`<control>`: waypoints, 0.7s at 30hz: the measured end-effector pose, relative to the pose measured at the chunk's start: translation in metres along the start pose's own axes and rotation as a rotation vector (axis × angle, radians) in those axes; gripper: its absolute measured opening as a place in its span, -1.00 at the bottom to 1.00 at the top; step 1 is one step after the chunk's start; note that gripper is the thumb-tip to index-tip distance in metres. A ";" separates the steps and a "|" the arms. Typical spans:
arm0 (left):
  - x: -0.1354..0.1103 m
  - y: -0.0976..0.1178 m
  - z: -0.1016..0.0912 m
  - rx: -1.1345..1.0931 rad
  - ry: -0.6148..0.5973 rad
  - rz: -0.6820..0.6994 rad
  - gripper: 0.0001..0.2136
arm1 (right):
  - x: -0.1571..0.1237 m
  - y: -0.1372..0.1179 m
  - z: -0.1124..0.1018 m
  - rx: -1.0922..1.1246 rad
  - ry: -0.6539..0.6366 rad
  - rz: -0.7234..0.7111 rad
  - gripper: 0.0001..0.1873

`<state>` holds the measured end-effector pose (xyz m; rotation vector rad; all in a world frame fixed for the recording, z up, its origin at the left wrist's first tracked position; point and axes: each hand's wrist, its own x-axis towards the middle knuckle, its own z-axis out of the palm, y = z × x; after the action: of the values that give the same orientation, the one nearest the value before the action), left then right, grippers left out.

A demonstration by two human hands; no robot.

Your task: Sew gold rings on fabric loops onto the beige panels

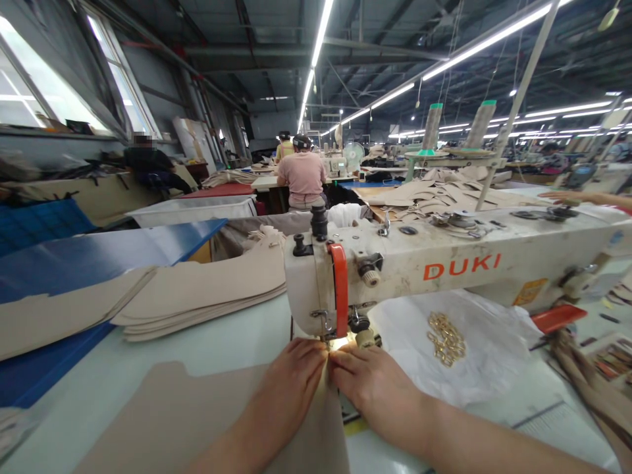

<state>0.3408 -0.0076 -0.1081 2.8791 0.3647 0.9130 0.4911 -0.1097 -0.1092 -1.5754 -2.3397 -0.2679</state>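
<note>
Both of my hands meet at the needle area of a white DUKI sewing machine [395, 257], whose small lamp glows there. A beige fabric panel [187, 415] lies flat on the pale machine table and runs up under my fingers. My left hand [296, 372] grips the panel's edge just left of the needle, fingers together. Close beside it, my right hand [370, 378] pinches the same edge from the right. The fingertips and the needle partly hide each other, so the stitching point is not visible.
Stacked beige panels [212, 289] lie at the left. Right of the needle, gold metal rings [447, 339] rest on a white plastic sheet [395, 329]. Thread cones [432, 128] stand behind the machine. A person in pink [302, 172] sits ahead; another person's hand [567, 197] reaches in at right.
</note>
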 end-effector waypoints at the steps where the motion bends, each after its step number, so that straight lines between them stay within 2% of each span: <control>1: 0.001 0.000 -0.001 -0.005 -0.007 -0.004 -0.78 | 0.000 0.000 0.000 0.005 0.000 0.004 -0.94; 15: 0.000 0.007 -0.005 -0.023 -0.040 -0.057 -0.81 | 0.001 -0.006 -0.006 0.002 -0.033 0.026 -0.93; 21: -0.011 0.009 -0.008 0.003 -0.079 -0.112 -0.78 | -0.005 -0.011 -0.009 0.034 -0.010 0.003 -0.84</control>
<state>0.3288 -0.0191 -0.1062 2.8534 0.5144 0.7781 0.4843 -0.1210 -0.1024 -1.5673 -2.3370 -0.2185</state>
